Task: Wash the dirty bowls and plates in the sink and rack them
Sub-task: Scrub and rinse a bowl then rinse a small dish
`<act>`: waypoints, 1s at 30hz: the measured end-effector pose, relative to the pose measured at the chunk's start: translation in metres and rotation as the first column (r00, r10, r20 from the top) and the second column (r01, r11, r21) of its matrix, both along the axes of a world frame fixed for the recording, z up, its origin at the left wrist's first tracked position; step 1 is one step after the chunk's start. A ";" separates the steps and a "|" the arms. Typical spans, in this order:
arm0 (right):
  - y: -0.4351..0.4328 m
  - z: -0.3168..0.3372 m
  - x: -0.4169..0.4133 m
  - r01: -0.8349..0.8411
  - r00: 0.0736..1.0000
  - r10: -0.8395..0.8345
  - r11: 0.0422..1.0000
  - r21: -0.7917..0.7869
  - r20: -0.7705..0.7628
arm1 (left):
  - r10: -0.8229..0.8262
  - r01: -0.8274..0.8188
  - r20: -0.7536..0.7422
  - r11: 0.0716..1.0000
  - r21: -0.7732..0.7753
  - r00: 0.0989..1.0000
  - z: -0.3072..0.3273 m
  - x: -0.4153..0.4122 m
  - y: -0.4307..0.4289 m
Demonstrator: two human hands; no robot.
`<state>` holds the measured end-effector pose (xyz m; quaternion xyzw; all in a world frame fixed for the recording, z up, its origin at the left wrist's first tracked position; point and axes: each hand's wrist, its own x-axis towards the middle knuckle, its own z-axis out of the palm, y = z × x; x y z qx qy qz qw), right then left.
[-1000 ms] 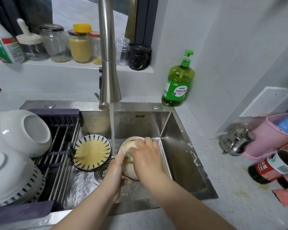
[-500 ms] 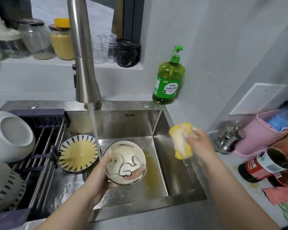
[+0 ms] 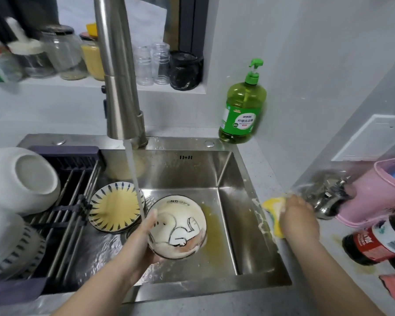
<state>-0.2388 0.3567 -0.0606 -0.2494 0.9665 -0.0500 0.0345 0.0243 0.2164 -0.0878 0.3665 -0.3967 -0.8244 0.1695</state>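
The left hand (image 3: pixel 144 245) grips the cartoon-printed bowl (image 3: pixel 177 228) over the sink (image 3: pixel 235 224), tilted beside the running water. The right hand (image 3: pixel 299 221), clutching the yellow sponge (image 3: pixel 273 212), has dropped onto the counter (image 3: pixel 328 258).

I see the bowl (image 3: pixel 177 229) tilted over the sink (image 3: pixel 228 224), its cream inside facing me with a cartoon dog drawing and lettering near the rim; my left grip (image 3: pixel 144 242) holds its left edge. The water stream falls just left of it. A plate (image 3: pixel 115 206), yellow with dark blue petal marks round the rim, lies flat on the sink floor beside the bowl. On the rack (image 3: pixel 73 201) at left, a white bowl (image 3: pixel 21 179) rests on its side above stacked plates (image 3: pixel 12 245).
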 end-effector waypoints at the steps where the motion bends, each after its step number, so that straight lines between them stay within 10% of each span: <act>1: -0.003 0.001 0.009 -0.042 0.999 0.040 0.996 -0.082 -0.023 | 0.015 -0.015 -0.001 1.000 0.000 1.000 0.001 0.005 -0.001; 6: -0.053 0.020 0.083 0.038 0.874 0.243 0.830 -0.557 0.422 | 0.060 -0.059 0.033 0.998 -0.024 0.998 0.010 0.018 -0.008; 12: -0.107 0.016 0.152 -0.133 0.393 0.280 0.960 -0.247 0.876 | 0.088 -0.085 0.081 0.995 -0.042 0.993 0.021 0.037 -0.033; 20: -0.164 -0.023 0.204 0.482 0.320 0.168 0.818 -0.313 0.932 | 0.427 -0.412 0.193 0.904 -0.115 0.883 0.016 0.022 -0.052; 30: -0.174 -0.016 0.191 0.395 0.444 0.156 0.850 -0.350 0.882 | 0.277 -0.208 0.404 0.956 -0.208 0.872 0.003 0.035 -0.092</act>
